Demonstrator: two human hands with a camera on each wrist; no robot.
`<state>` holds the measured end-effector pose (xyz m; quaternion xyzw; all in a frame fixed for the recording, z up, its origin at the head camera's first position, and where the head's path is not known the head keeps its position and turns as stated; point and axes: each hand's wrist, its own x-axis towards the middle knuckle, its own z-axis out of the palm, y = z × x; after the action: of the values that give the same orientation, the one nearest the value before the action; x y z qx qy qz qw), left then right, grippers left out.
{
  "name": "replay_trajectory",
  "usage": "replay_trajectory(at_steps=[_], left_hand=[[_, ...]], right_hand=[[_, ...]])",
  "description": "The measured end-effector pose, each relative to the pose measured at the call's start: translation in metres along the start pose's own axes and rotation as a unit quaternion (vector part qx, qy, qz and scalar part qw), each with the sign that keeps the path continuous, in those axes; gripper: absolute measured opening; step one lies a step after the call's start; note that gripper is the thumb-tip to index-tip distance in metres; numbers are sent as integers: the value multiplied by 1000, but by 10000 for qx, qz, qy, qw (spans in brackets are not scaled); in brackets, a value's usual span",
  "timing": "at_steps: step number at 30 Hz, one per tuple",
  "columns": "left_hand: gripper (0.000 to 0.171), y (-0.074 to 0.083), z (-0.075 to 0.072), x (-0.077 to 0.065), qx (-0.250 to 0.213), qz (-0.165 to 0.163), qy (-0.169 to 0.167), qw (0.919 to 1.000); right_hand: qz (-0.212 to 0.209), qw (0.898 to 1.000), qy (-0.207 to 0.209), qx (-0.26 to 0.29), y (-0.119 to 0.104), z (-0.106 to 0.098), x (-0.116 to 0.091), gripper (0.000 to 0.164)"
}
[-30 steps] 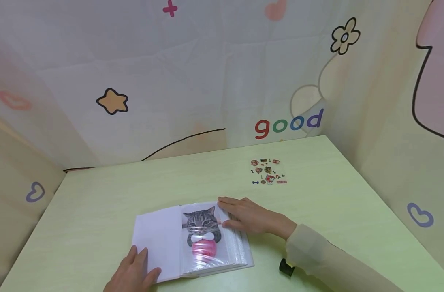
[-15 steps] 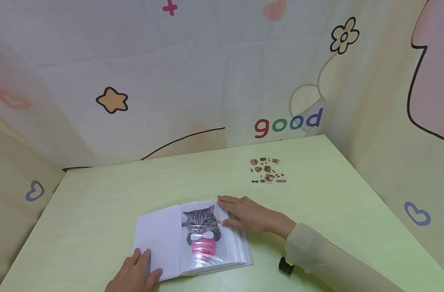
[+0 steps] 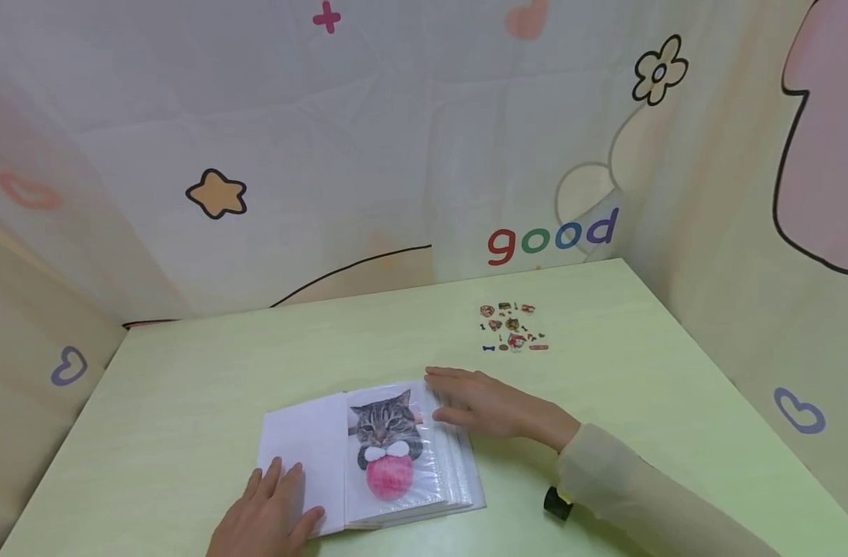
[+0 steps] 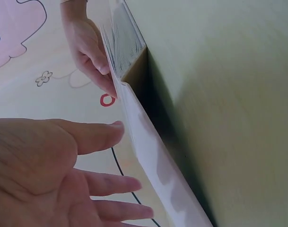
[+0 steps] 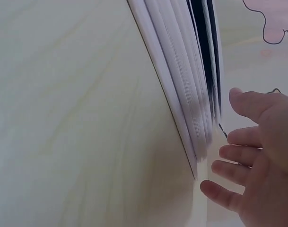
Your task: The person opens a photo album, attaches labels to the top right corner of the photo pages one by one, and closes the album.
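White cover (image 3: pixel 312 437) nearest, left hand (image 3: pixel 260 512) over its outer edge: fingers straight and spread, gripping nothing. Cannot tell whether the tips bear on it. Album (image 3: pixel 455 480) lies open on the table (image 3: pixel 187 402), thick page block to the right, cat photo (image 3: pixel 388 441) in the top pocket. Right hand (image 3: pixel 490 406) at the block's far right corner, fingers straight, thumb apart, no grip; contact unclear.

Handling, my guess: covers stiff, block fairly weighty, plastic leaves thin, slick, prone to cling together. Best hold for one leaf: free right edge near a corner, finger against thumb. Whole album: from beneath, both covers supported.

Beyond, well apart: sticker sheet (image 3: pixel 512 325), flat. Farthest: wall (image 3: pixel 368 155), printed "good".
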<state>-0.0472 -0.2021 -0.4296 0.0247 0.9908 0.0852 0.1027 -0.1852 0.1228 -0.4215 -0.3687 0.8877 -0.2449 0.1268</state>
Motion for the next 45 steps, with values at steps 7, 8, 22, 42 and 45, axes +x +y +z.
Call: replay_trajectory(at_steps=[7, 8, 22, 42, 45], left_hand=[[67, 11, -5, -3, -402, 601, 1019, 9922], [67, 12, -6, -4, -465, 659, 1144, 9902], [67, 43, -12, 1, -744, 1473, 2072, 9643], [69, 88, -33, 35, -1074, 1805, 1788, 9612], [69, 95, -35, 42, -1056, 1860, 1782, 9605]], right_hand=[[126, 9987, 455, -204, 15, -14, -14, 62], [169, 9983, 510, -232, 18, -16, -16, 62], [630, 9914, 1090, -354, 51, -40, -36, 61], [1167, 9735, 1559, -1195, 82, -68, -43, 57], [1319, 9730, 1473, -1190, 86, -70, -39, 57]])
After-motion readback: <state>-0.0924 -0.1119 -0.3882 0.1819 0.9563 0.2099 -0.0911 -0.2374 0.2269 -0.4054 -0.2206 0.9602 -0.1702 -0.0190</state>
